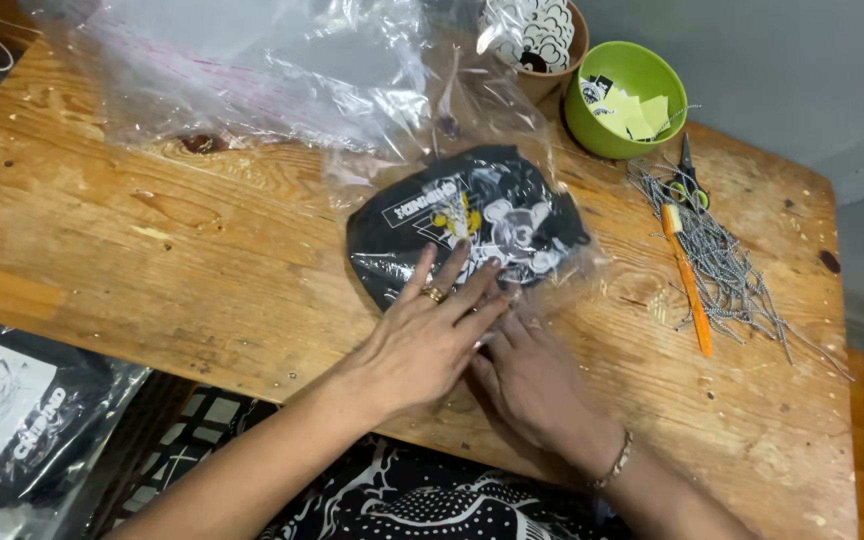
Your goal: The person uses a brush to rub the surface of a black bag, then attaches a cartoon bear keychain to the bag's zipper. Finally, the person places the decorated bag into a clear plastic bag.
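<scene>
A folded black garment with a white and yellow print [472,215] lies inside a clear plastic bag on the wooden table [152,250]. My left hand [430,335], with a ring on one finger, presses flat on the bag's near edge, fingers spread over the garment. My right hand [532,380], wearing a bracelet, lies partly under the left hand and presses the bag's near end against the table. Neither hand is closed around anything that shows.
Crumpled clear plastic bags [252,70] cover the table's far side. A green bowl with yellow paper slips [632,100] and a brown cup of tags [542,40] stand far right. Strings [732,270], an orange pen [690,290] and small scissors [689,175] lie right. A bagged garment [12,420] sits lower left.
</scene>
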